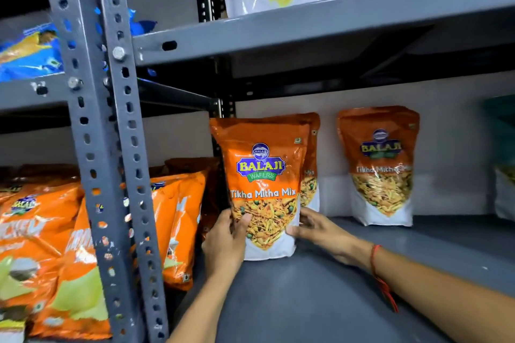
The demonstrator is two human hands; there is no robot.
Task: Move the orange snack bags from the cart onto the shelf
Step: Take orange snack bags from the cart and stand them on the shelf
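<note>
We stand a glossy orange foil snack pouch (263, 186) upright on the grey metal shelf (320, 287).
Our left hand (225, 242) and right hand (315, 227) clasp its lower edges; it looks light, crinkly and slippery, best held low.

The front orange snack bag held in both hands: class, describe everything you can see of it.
The front orange snack bag is a glossy plastic stand-up pouch, orange above and white below, printed "Balaji Wafers" and "Tikha Mitha Mix" over a picture of the mix. It stands upright on the grey shelf, facing the camera, directly before a matching bag near the back wall. The left hand grips its lower left edge and the right hand its lower right.
</note>
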